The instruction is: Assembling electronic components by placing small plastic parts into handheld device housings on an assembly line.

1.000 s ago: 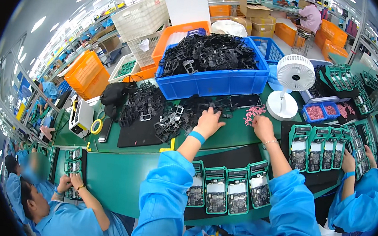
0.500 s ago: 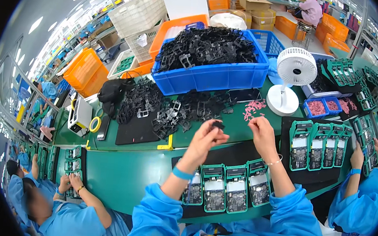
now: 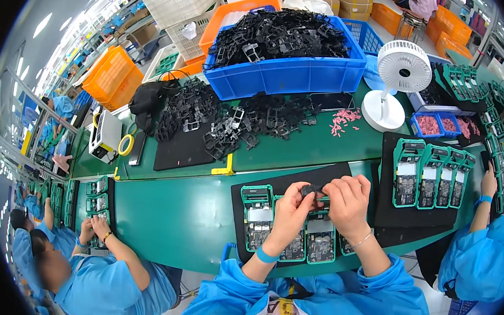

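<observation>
at the far left a co-worker's hands are resting on a green-framed board at the neighbouring station, apart from our own work. further along, a white tape dispenser with a yellow tape roll is sitting on the green bench, and loose black plastic frames are lying heaped on a black mat in front of the blue bin, which is full of the same frames.

at our station we are working over a black mat carrying a row of green-framed circuit boards. our left hand is pinching one end of a small black plastic part, fingers closed on it, and our right hand is gripping the other end, likewise clamped. the part is being held clear of the mat, just above the second board in the row.

we are judging the step in hand to be orienting the part between both hands ahead of seating it. the next move is calling for alignment with the board frame below and an even press downward; whether it clips in, we cannot tell.

to the right, a white desk fan is standing near scattered pink pieces, and a further row of green-framed boards is lying beside another worker's sleeve.
</observation>
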`<state>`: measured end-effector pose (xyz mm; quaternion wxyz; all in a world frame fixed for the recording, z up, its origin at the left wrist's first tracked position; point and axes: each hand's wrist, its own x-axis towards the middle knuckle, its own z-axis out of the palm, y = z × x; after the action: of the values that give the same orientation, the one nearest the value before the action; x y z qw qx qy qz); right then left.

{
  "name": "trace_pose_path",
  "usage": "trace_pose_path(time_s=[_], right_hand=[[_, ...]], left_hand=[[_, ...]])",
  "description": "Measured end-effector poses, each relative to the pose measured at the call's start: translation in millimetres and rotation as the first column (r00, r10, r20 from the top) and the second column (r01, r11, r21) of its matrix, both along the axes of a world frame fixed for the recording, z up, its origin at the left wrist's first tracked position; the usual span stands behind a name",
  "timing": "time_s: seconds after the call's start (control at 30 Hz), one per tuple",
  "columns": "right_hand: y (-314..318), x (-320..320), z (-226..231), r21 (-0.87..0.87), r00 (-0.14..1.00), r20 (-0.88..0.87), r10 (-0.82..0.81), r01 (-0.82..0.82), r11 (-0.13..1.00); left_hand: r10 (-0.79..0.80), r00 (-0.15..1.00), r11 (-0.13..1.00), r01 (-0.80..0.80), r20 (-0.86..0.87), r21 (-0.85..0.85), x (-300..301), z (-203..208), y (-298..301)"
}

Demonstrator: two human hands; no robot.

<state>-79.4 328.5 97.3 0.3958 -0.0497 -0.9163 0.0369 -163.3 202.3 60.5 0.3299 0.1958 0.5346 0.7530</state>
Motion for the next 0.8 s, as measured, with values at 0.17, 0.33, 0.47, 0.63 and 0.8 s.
trace_pose_path(time_s=[0.17,0.33,0.47,0.63,0.8], right_hand=[[3.2,4.9,-1.8,0.054,0.999,0.028,0.018,-0.020,0.998],[-1.9,6.3,-8.5,0.048,0.999,0.013,0.046,-0.047,0.998],[-1.8,2.5,-9.7,-0.052,0.997,-0.043,0.071,-0.073,0.996],[10.2,4.1,-14.7,-0.961,0.929,-0.134,0.345,-0.208,0.185],[6.7,-1.7,-21.7,-0.993,0.917,-0.119,0.380,-0.102,-0.063]], left_hand=[[-0.027,0.995,0.997,0.019,-0.097,-0.078,2.8,5.7,-1.3],[-0.066,0.978,0.986,0.034,-0.197,-0.162,3.1,2.5,-6.0],[-0.067,0.986,0.987,0.043,-0.152,-0.155,0.2,0.4,-8.4],[-0.070,0.997,0.996,0.071,0.021,-0.045,-2.3,0.7,-9.0],[-0.062,0.998,0.997,0.063,0.014,-0.047,-2.5,0.1,-10.5]])
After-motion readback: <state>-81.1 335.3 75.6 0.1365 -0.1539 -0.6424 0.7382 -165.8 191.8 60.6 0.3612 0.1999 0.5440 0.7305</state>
